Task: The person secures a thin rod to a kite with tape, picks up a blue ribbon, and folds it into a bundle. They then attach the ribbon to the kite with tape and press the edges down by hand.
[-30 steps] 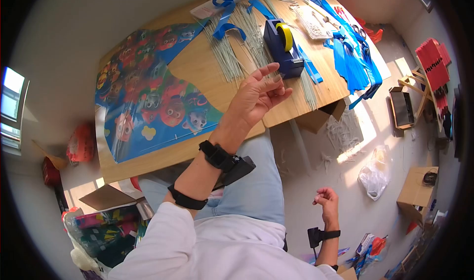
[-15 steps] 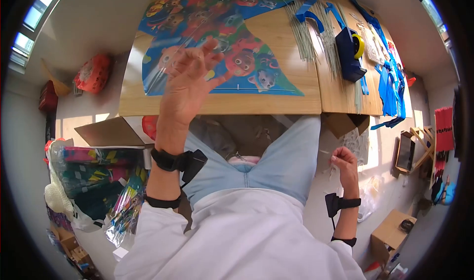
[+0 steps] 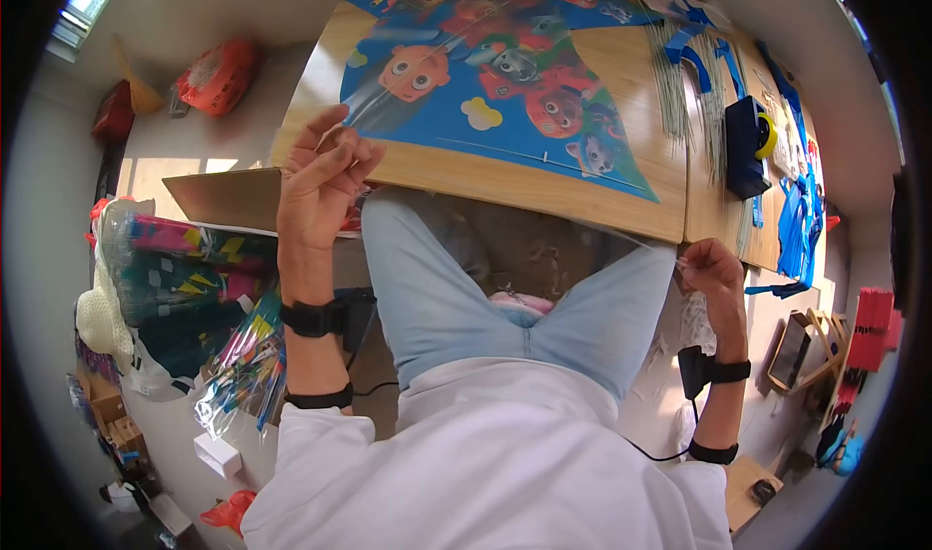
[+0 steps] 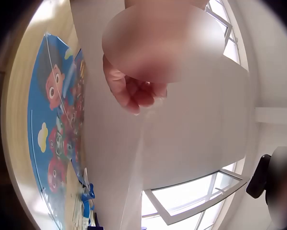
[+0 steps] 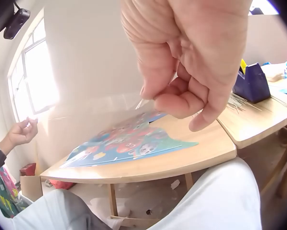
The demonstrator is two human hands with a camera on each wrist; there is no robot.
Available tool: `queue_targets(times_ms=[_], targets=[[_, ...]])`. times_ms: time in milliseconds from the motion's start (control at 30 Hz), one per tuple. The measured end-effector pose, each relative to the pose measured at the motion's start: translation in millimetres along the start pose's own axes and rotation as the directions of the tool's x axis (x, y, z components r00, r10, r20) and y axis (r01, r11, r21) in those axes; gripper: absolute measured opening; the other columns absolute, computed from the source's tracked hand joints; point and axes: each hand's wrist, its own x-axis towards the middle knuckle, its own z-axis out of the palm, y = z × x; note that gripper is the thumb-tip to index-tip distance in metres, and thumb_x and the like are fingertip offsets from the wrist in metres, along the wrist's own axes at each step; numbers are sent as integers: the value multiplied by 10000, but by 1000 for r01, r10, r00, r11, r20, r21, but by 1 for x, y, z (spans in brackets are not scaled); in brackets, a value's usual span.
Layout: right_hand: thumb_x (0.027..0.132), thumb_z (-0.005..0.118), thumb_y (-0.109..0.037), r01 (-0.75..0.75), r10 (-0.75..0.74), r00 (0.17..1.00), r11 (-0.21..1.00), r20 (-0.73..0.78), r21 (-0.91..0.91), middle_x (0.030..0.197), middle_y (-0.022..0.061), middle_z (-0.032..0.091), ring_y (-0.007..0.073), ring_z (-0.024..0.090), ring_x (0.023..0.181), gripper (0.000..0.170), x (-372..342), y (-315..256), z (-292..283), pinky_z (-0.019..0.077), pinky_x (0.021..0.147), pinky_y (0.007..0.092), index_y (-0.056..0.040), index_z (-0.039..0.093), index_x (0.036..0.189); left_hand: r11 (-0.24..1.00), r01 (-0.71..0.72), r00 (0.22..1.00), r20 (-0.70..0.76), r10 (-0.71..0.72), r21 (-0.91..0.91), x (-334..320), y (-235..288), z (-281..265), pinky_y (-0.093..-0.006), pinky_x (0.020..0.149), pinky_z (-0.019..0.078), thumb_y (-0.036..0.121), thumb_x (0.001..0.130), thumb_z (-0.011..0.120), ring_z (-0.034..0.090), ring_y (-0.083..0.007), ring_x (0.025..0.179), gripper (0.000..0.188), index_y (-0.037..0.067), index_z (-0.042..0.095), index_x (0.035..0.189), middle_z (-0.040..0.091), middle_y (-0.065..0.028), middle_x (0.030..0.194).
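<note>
Head: pinching a clear strip (image 3: 629, 237) in left hand (image 3: 320, 186) and right hand (image 3: 712, 266), 1 at each end, running sideways near the worktop (image 3: 485, 173) edge. Left wrist: trailing from narrowed fingers (image 4: 119, 91). Right wrist: stretching leftward, lengthwise.

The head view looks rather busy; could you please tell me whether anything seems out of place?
Yes, mildly: some blue strips hang over the near edge of the table, and pale scraps lie on the floor by the right knee. They look untidy, as though dropped or left loose, rather than damaged.
</note>
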Motion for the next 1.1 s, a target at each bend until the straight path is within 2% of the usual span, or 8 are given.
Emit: queue_targets(times_ms=[33,167,233,367,467,567,867,1100], targets=[[795,560,46,-1,1,1000,1000,-11,30,775,4,557,86,545,713,112,2,-3,4,450,668,226,-2,590,892,999,8,1000,-29,-7,41,-1,2,-4,-411,985,542,-28,906,647,600,-188,922,143,54,602,1015,598,-74,941],[810,588,30,10,-5,999,995,51,-104,765,3,571,83,551,740,82,21,8,-12,456,688,229,-12,590,881,989,-53,998,-8,54,136,0,0,-12,-414,974,550,5,925,640,610,-192,953,90,50,603,993,604,-72,968],[840,619,-18,96,-88,995,984,55,-153,772,-20,553,67,523,742,51,27,7,-12,416,717,208,-18,592,883,986,-56,998,-33,62,157,2,-2,-14,-415,973,550,21,936,634,613,-194,966,75,52,599,994,602,-69,973],[865,643,-51,144,-135,988,979,70,-147,801,-32,554,58,514,774,60,39,3,-10,400,742,198,-25,602,901,977,-72,990,-103,94,199,10,-6,-19,-424,1013,524,47,950,624,620,-195,983,68,56,603,1014,622,-72,1054],[860,627,-39,69,-65,995,996,71,-52,801,-2,593,83,563,754,56,53,3,-13,438,721,220,-13,629,910,979,-79,980,-163,110,189,18,-7,-9,-403,1003,519,51,948,630,622,-188,1005,87,53,609,1033,633,-68,1084],[854,609,-22,72,-73,993,997,90,11,793,30,616,112,595,730,88,65,3,-12,463,703,237,10,646,927,971,-77,988,-115,105,224,30,-9,-47,-379,973,520,42,941,637,627,-181,1007,103,50,613,1041,639,-69,1070],[836,626,-11,52,-54,996,998,66,34,756,15,587,99,574,692,57,106,18,-7,464,650,227,9,628,889,914,-6,950,-283,131,405,63,-36,-63,-299,802,562,29,888,691,652,-148,795,142,43,639,1019,661,-44,899],[846,640,-45,12,10,992,985,127,-170,721,-24,552,66,521,670,32,137,37,-11,428,611,209,-34,626,820,834,79,904,-393,171,546,76,-62,-62,-251,719,556,-4,841,692,623,-126,727,149,-8,659,987,632,-28,843]])
